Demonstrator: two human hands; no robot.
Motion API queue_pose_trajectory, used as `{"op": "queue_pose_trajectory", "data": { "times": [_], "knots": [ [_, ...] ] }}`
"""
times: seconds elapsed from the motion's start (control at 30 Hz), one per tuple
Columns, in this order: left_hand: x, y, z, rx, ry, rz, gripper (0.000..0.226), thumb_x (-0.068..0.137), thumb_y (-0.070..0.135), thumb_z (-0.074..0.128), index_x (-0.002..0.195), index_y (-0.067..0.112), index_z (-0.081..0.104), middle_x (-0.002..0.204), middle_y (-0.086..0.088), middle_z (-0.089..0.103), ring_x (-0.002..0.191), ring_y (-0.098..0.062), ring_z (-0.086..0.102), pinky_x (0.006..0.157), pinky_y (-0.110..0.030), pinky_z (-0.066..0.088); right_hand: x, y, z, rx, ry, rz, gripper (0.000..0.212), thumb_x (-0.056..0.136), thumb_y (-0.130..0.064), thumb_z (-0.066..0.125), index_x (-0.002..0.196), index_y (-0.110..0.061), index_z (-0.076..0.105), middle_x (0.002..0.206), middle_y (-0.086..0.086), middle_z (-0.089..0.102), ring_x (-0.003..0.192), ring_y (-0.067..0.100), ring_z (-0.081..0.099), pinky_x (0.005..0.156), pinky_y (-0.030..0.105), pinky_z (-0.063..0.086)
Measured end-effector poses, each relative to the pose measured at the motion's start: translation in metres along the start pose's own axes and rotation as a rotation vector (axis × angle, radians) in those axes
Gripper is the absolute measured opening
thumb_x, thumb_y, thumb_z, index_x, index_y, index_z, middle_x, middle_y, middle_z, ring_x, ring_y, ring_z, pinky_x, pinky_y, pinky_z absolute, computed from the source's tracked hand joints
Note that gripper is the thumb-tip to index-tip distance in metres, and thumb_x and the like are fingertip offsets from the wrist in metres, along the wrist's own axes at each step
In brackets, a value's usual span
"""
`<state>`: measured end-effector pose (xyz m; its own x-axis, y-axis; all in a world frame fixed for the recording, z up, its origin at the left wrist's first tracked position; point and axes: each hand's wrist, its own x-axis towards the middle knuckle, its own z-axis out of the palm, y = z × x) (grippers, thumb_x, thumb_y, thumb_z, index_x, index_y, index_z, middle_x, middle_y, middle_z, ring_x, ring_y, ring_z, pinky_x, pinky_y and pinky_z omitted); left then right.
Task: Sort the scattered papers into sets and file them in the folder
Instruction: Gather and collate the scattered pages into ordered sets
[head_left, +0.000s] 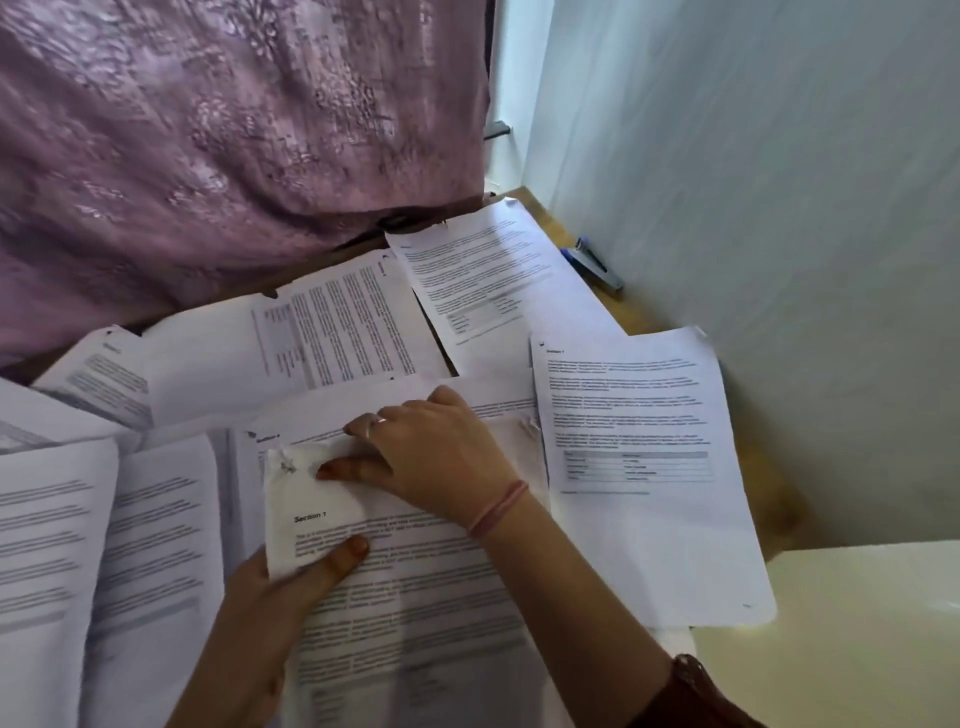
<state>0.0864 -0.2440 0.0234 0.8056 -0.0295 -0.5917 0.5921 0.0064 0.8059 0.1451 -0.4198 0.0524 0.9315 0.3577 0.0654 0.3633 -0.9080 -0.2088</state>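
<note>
Still sorting I'd say; Section 1 sheet (395, 587) sits at the worktop's (644, 317) near edge, left hand (280, 613) pinching its folded corner, right hand (436, 457) flat on top; next: flatten it, find matching pages.

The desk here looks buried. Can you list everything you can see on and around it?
Printed papers: many, white with grey text, scattered and overlapping across the desk.
Section 1 sheet: one, white, front centre, its top corner folded over.
Stapler: one, blue and grey, back right by the wall.
Desk: one, light wood, mostly covered.
Curtain: one, mauve, patterned, behind the desk.
Wall: pale, on the right.
Left hand: grips the sheet's left edge.
Right hand: presses the fold; pink band on the wrist.
</note>
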Motion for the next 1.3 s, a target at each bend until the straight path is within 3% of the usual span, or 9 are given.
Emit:
{"op": "queue_pose_trajectory", "data": {
  "times": [0.2, 0.37, 0.5, 0.77, 0.93, 1.03, 1.13, 1.2, 1.3],
  "knots": [
    [0.014, -0.008, -0.001, -0.005, 0.021, 0.057, 0.079, 0.019, 0.057, 0.094, 0.091, 0.029, 0.078, 0.092, -0.004, 0.077, 0.082, -0.021, 0.074, 0.06, -0.026, 0.058, -0.039, 0.05, 0.006, 0.293, 0.505, 0.568, 0.034, 0.095, -0.042, 0.053, 0.113, -0.017, 0.068, 0.103, 0.002, 0.07, 0.089, 0.022, 0.063, 0.078, 0.04, 0.049],
    [0.016, -0.011, 0.0, -0.016, -0.022, 0.089, 0.072, 0.023, 0.052, 0.095, 0.09, 0.03, 0.078, 0.093, -0.006, 0.076, 0.083, -0.023, 0.074, 0.064, -0.031, 0.059, -0.06, 0.088, 0.018, 0.116, 0.146, 0.928, 0.053, 0.092, -0.041, 0.057, 0.135, -0.013, 0.046, 0.12, 0.011, 0.052, 0.107, 0.029, 0.054, 0.081, 0.041, 0.049],
    [0.014, -0.01, 0.0, -0.114, -0.074, 0.12, 0.042, 0.056, 0.017, 0.085, 0.094, 0.032, 0.077, 0.099, -0.013, 0.075, 0.086, -0.029, 0.073, 0.063, -0.035, 0.059, -0.063, 0.093, 0.022, 0.136, 0.085, 0.93, 0.052, 0.093, -0.038, 0.055, 0.133, -0.007, 0.046, 0.121, 0.015, 0.052, 0.103, 0.035, 0.058, 0.08, 0.043, 0.049],
    [0.022, -0.005, -0.017, -0.338, -0.033, 0.121, 0.031, 0.072, 0.01, 0.063, 0.097, 0.021, 0.077, 0.103, -0.005, 0.075, 0.089, -0.019, 0.073, 0.065, -0.033, 0.059, -0.051, 0.066, 0.005, 0.338, 0.305, 0.728, 0.023, 0.08, -0.005, 0.059, 0.101, -0.001, 0.069, 0.088, 0.019, 0.068, 0.081, 0.037, 0.063, 0.066, 0.034, 0.043],
    [0.029, 0.001, -0.006, -0.439, -0.08, 0.06, 0.048, 0.077, 0.019, 0.063, 0.124, 0.011, 0.065, 0.109, -0.008, 0.073, 0.093, -0.022, 0.072, 0.067, -0.036, 0.06, -0.04, 0.042, 0.01, 0.492, 0.054, 0.683, 0.024, 0.093, -0.014, 0.054, 0.109, -0.003, 0.068, 0.106, 0.017, 0.069, 0.101, 0.031, 0.062, 0.08, 0.032, 0.044],
    [0.03, 0.009, 0.021, -0.406, -0.093, 0.123, 0.029, 0.077, 0.012, 0.064, 0.099, 0.023, 0.078, 0.101, -0.003, 0.075, 0.088, -0.018, 0.073, 0.067, -0.034, 0.06, -0.054, 0.047, -0.001, 0.705, 0.003, 0.702, 0.021, 0.097, -0.018, 0.052, 0.091, -0.01, 0.071, 0.105, 0.018, 0.069, 0.097, 0.023, 0.061, 0.077, 0.026, 0.038],
    [0.03, 0.009, 0.047, -0.342, -0.108, 0.051, 0.022, 0.072, 0.01, 0.072, 0.091, 0.017, 0.079, 0.1, -0.009, 0.075, 0.087, -0.022, 0.073, 0.063, -0.029, 0.059, -0.084, 0.073, -0.015, 1.135, 0.088, 0.919, 0.057, 0.099, -0.053, 0.037, 0.083, -0.012, 0.073, 0.094, 0.016, 0.069, 0.087, 0.022, 0.058, 0.082, 0.034, 0.043],
    [0.03, 0.007, 0.066, -0.296, -0.069, 0.041, 0.028, 0.067, 0.01, 0.077, 0.094, 0.011, 0.075, 0.097, -0.014, 0.075, 0.087, -0.027, 0.073, 0.065, -0.032, 0.059, -0.108, 0.096, -0.022, 1.388, 0.08, 0.97, 0.083, 0.084, -0.077, 0.023, 0.101, -0.015, 0.074, 0.096, 0.008, 0.073, 0.081, 0.018, 0.064, 0.074, 0.029, 0.049],
    [0.027, 0.006, 0.102, -0.217, -0.03, 0.079, 0.025, 0.068, 0.009, 0.079, 0.093, 0.009, 0.073, 0.091, -0.014, 0.075, 0.083, -0.028, 0.073, 0.07, -0.036, 0.06, -0.137, 0.124, -0.028, 1.351, 0.069, 0.873, 0.07, 0.072, -0.071, 0.047, 0.099, -0.011, 0.073, 0.086, -0.001, 0.072, 0.07, 0.01, 0.064, 0.057, 0.019, 0.049]
  ]
}}
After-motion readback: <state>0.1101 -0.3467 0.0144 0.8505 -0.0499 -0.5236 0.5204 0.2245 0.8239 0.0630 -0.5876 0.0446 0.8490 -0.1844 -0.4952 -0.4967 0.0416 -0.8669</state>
